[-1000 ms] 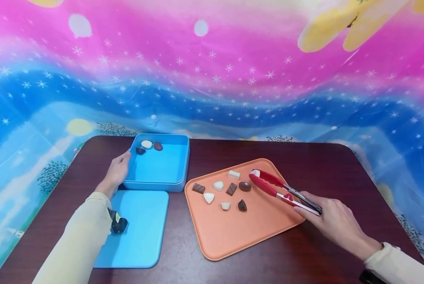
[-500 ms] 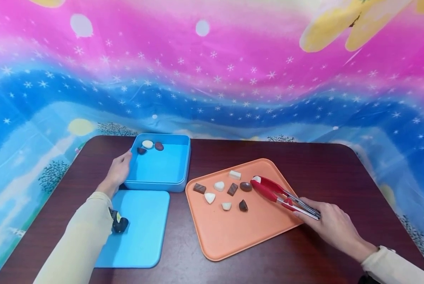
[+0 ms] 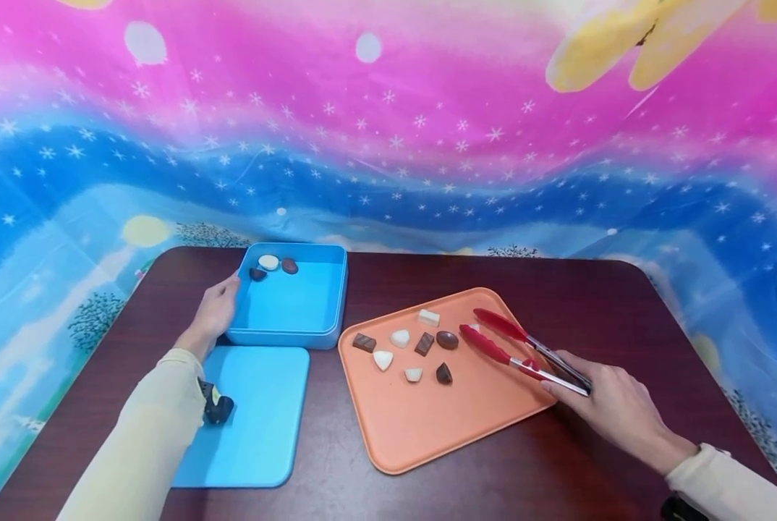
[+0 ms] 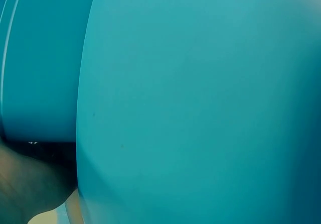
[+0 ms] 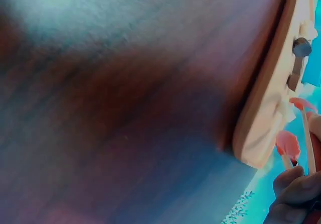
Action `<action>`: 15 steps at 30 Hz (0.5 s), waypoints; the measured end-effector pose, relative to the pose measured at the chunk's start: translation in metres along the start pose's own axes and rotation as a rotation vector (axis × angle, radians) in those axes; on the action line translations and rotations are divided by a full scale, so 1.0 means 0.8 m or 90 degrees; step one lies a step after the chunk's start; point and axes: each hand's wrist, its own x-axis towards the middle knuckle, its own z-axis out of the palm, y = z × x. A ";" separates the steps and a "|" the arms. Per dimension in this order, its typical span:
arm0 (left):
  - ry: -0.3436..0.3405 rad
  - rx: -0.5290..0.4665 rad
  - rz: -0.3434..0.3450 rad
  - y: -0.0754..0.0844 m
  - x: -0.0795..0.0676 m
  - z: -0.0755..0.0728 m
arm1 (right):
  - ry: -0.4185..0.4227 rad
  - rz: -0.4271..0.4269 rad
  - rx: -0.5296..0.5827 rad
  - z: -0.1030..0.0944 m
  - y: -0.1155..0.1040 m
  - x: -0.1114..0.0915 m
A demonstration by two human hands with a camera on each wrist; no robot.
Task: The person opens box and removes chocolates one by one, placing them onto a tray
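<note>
My right hand [image 3: 613,405] holds a pair of tongs [image 3: 554,369] with red tips and metal arms, reaching over the right part of the orange tray [image 3: 414,441]. The tongs' tips are spread apart, and a white chocolate [image 3: 474,328] shows partly between them, half hidden by the nearer tip. Just left of the tips lies a brown oval chocolate [image 3: 447,339]. My left hand [image 3: 215,311] rests at the left wall of the blue box [image 3: 346,297], thumb side right at the rim; its other fingers are hidden. Inside the box are a white chocolate [image 3: 268,263] and two brown ones.
Several more white and brown chocolates lie on the tray, among them a striped brown block [image 3: 364,342] and a white bar [image 3: 429,317]. In front of the box lies a flat blue lid [image 3: 258,427] on the dark table [image 3: 336,463]. A patterned cloth [image 3: 388,145] hangs behind.
Over the last half second, the tongs' tips have spread apart, uncovering part of the white chocolate between them. My left hand and the box have stayed in place.
</note>
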 end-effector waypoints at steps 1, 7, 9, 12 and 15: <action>0.000 -0.001 0.001 0.000 0.000 0.000 | 0.008 -0.002 0.001 -0.002 0.000 0.002; -0.001 0.000 0.006 0.001 0.003 0.002 | 0.041 -0.012 0.012 -0.004 -0.008 0.009; -0.001 0.001 0.005 0.000 0.002 0.003 | 0.040 -0.012 0.013 -0.003 -0.015 0.012; 0.002 0.000 0.002 0.000 0.001 0.002 | 0.034 -0.014 0.018 -0.001 -0.027 0.020; 0.006 0.000 0.005 0.001 0.000 0.001 | 0.023 -0.014 0.035 0.001 -0.043 0.029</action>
